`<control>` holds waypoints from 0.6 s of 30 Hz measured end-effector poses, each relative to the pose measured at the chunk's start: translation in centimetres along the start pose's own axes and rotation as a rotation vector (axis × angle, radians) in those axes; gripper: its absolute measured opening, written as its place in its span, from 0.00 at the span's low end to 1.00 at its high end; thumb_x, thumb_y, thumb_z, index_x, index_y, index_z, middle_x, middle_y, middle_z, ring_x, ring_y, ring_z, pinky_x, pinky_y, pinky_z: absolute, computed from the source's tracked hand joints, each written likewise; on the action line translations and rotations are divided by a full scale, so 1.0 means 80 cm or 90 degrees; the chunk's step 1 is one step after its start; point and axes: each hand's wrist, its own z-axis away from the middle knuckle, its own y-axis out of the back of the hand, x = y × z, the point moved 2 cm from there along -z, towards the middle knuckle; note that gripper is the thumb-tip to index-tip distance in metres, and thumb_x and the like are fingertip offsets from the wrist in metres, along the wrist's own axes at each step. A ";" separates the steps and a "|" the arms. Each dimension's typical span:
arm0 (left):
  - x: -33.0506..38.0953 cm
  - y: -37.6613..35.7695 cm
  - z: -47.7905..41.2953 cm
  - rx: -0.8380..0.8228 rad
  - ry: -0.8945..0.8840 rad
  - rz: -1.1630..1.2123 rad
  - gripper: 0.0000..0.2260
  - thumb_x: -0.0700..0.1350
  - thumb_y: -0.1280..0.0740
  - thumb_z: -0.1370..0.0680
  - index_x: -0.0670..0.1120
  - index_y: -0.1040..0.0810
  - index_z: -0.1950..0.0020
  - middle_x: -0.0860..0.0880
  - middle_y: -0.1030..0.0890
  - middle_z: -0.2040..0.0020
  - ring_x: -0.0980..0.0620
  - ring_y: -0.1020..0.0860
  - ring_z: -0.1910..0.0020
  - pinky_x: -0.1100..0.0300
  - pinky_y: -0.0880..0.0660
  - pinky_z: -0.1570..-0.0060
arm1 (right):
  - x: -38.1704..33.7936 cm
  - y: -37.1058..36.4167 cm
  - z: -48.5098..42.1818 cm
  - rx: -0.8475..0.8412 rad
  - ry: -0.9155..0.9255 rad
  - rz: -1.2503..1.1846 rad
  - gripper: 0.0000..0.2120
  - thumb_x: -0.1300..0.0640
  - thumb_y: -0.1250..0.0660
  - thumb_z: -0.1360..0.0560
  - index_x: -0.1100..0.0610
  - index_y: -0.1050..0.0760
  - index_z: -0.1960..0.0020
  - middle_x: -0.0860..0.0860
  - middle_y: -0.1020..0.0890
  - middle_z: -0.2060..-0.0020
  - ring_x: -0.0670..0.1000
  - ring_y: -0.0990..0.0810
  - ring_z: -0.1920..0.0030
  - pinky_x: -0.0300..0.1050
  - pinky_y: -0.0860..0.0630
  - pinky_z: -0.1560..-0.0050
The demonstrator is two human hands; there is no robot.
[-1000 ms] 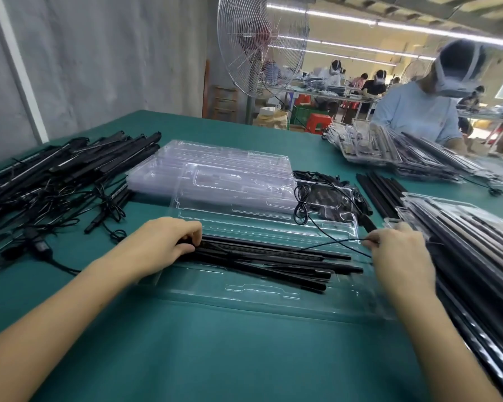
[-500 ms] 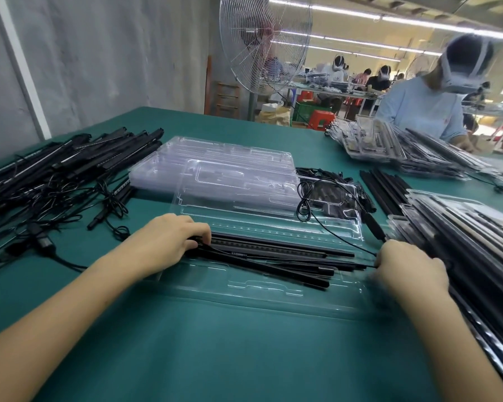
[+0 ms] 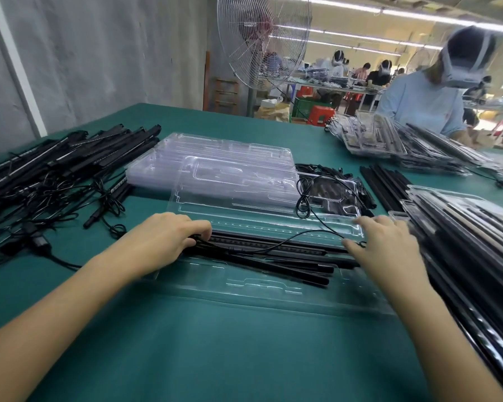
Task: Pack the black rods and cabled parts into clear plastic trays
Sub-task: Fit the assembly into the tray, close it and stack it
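Observation:
An open clear plastic tray [image 3: 273, 288] lies in front of me on the green table. Several black rods [image 3: 273, 256] rest across its middle, some slanting out of line. My left hand [image 3: 169, 239] grips their left ends with curled fingers. My right hand [image 3: 386, 245] is at their right ends with fingers spread; its thumb touches a thin black cable [image 3: 302, 237] that arches over the rods. The cable's coil [image 3: 305, 198] lies on the tray's far half.
A stack of empty clear trays [image 3: 215, 161] sits behind the open one. A pile of cabled rods [image 3: 55, 175] covers the left. Loose black rods [image 3: 386, 184] and packed trays [image 3: 471, 245] fill the right. A person [image 3: 424, 97] works opposite, with a fan [image 3: 262, 42] behind.
My right hand dropped toward the tray's right end, then came back to the rods' right ends with fingers spread. The cable now arches over the rods. My left hand stayed put.

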 end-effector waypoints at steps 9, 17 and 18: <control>0.010 0.013 0.001 -0.015 -0.009 0.003 0.12 0.64 0.44 0.24 0.58 0.29 0.55 0.58 0.21 0.59 0.57 0.25 0.59 0.60 0.31 0.59 | 0.020 -0.023 -0.014 -0.029 -0.015 -0.128 0.07 0.54 0.34 0.24 0.53 0.19 0.51 0.53 0.23 0.54 0.58 0.24 0.50 0.47 0.30 0.53; 0.048 0.020 -0.037 -0.072 0.047 -0.187 0.20 0.65 0.41 0.24 0.50 0.34 0.63 0.53 0.28 0.65 0.49 0.30 0.63 0.60 0.38 0.65 | 0.043 0.026 -0.003 0.012 0.022 -0.338 0.07 0.54 0.29 0.27 0.57 0.16 0.55 0.50 0.18 0.66 0.49 0.22 0.63 0.34 0.31 0.67; 0.051 0.022 -0.041 -0.080 0.039 -0.205 0.20 0.64 0.40 0.24 0.49 0.33 0.62 0.52 0.25 0.62 0.48 0.29 0.62 0.60 0.38 0.66 | 0.045 0.032 0.000 0.013 0.022 -0.375 0.06 0.54 0.29 0.28 0.55 0.16 0.60 0.55 0.17 0.65 0.51 0.20 0.60 0.31 0.31 0.70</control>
